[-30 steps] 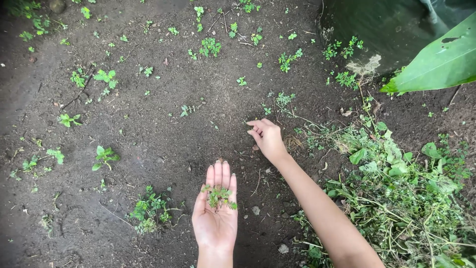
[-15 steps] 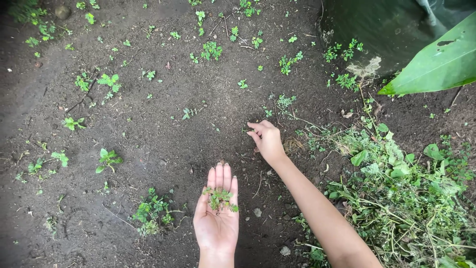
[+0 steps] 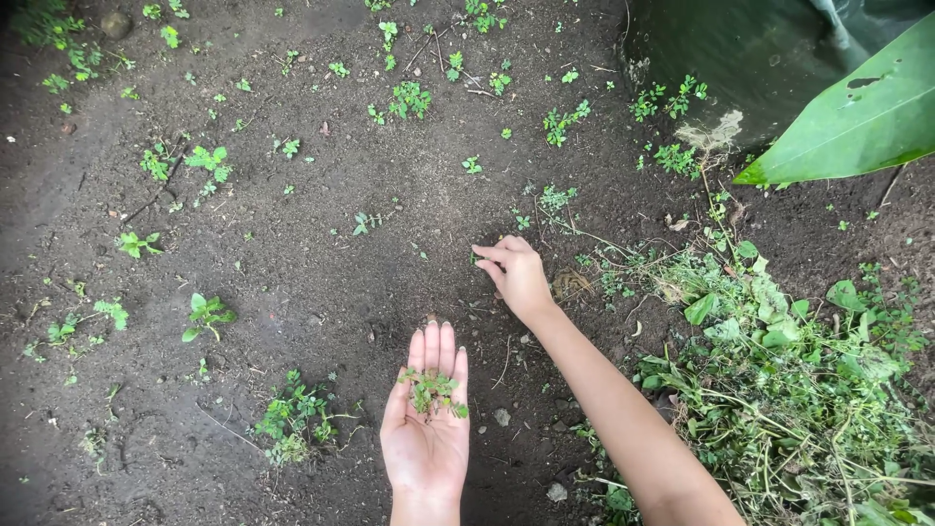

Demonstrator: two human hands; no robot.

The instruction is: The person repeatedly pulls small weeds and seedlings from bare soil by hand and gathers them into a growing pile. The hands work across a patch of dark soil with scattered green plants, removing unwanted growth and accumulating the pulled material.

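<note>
My left hand (image 3: 426,419) lies palm up, fingers flat and together, low in the middle of the view. A small bunch of pulled green weeds (image 3: 430,388) rests on its fingers. My right hand (image 3: 516,276) reaches forward over the dark soil (image 3: 321,263), its thumb and fingertips pinched on a tiny green sprout (image 3: 474,257) at the ground. My right forearm runs from the bottom right up to that hand.
A heap of pulled weeds (image 3: 779,380) covers the right side. Small weeds dot the soil, among them a clump (image 3: 292,414) left of my left hand and a seedling (image 3: 205,314). A large green leaf (image 3: 857,117) and a dark pot wall (image 3: 740,58) stand top right.
My right hand has moved slightly left and its fingers have closed onto a tiny sprout. My left hand with the weeds has stayed in place.
</note>
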